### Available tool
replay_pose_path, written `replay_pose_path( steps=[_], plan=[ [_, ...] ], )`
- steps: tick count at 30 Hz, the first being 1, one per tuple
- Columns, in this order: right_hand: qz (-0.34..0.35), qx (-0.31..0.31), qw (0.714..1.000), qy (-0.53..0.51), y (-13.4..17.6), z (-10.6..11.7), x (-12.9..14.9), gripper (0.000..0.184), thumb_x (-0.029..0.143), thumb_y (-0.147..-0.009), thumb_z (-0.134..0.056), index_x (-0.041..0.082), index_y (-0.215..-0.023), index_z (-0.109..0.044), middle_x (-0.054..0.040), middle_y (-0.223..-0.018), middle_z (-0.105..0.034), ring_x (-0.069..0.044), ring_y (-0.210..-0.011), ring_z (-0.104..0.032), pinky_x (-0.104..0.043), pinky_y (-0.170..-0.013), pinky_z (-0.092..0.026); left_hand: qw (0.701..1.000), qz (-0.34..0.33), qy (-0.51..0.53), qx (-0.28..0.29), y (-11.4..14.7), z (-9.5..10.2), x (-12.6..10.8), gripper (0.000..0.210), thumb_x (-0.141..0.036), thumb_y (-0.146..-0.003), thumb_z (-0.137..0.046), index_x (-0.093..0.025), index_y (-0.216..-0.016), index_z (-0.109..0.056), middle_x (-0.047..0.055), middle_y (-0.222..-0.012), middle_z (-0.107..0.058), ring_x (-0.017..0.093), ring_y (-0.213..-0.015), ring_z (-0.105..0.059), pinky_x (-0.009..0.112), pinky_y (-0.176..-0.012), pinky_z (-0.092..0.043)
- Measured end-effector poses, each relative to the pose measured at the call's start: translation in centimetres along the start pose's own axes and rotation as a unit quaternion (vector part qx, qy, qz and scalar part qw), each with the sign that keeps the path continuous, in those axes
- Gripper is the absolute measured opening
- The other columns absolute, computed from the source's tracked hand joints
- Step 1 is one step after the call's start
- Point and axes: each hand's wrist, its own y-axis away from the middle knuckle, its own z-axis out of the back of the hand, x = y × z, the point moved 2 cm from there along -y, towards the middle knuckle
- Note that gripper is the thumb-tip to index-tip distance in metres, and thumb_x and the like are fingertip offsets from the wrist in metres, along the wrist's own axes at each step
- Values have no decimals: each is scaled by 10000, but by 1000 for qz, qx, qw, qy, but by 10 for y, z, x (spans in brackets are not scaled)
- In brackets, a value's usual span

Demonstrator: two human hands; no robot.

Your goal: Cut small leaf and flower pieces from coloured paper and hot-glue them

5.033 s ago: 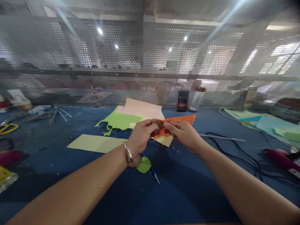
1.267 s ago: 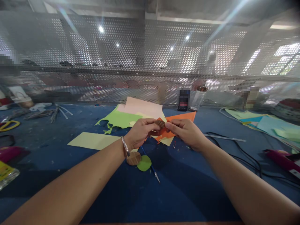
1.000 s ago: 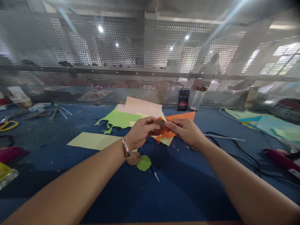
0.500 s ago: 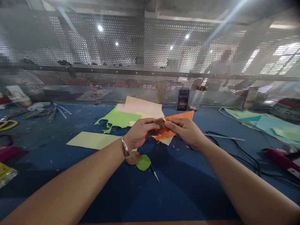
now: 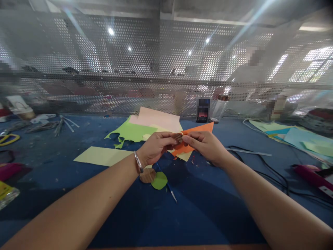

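My left hand (image 5: 158,146), with a silver bracelet at the wrist, is closed in a pinch on a small brown disc with a wood-like grain (image 5: 178,138). Closed just to the right of it, my right hand (image 5: 205,146) pinches a sheet of orange paper (image 5: 199,128) against the disc's edge; its other fingers are partly hidden. The paper's lower edge is ragged. Below my left wrist, another wood-grained disc (image 5: 147,176) lies on the table beside a green paper circle (image 5: 159,181). A blue craft knife (image 5: 170,192) lies partly under the green circle.
Cut green paper (image 5: 132,132), a pink sheet (image 5: 157,118) and a pale yellow strip (image 5: 101,156) lie on the blue table. Behind stand a phone (image 5: 203,111) and a glass bottle (image 5: 220,109). Yellow-handled scissors (image 5: 9,139) are left; a black cable (image 5: 283,182) runs right.
The orange paper's far tip has shifted slightly left and up. Both hands stay almost in place at the disc. Beyond the perforated screen, a person has moved a little.
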Motion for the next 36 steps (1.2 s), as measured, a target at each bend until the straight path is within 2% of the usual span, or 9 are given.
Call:
replay_pose_path(
  steps=[13,22,31,36],
  plan=[
    [-15,11,999,-45,0,-3,-4,507,635,-914,-567,176,-716,-648,56,-555,-362,-94,-493,-285,-279,-488,-207,1000,-10,5,13,0,2,2,126,-176,-700,-798,-152,-818,-765,14,-803,-670,118,-762,-565,270,-765,-452],
    [-1,5,1000,-30,0,-2,0,500,620,-920,-572,177,-700,-649,45,-567,-376,-105,-530,-311,-280,-503,-223,999,-32,-24,20,-1,3,2,156,-177,-723,-769,-179,-879,-777,36,-840,-718,151,-779,-606,317,-769,-474],
    [-14,2,1000,-25,0,-1,-2,510,639,-916,-566,172,-730,-659,59,-535,-364,-89,-481,-288,-275,-481,-209,999,-44,-16,0,1,1,1,106,-139,-706,-744,-185,-801,-740,6,-807,-690,123,-739,-580,268,-727,-434],
    [-20,10,999,-43,1,-2,-3,491,618,-925,-573,174,-733,-657,67,-524,-354,-83,-464,-286,-272,-469,-197,999,-35,-16,-8,0,2,1,137,-161,-715,-753,-165,-850,-775,46,-865,-718,137,-785,-600,274,-754,-439]
  ],
)
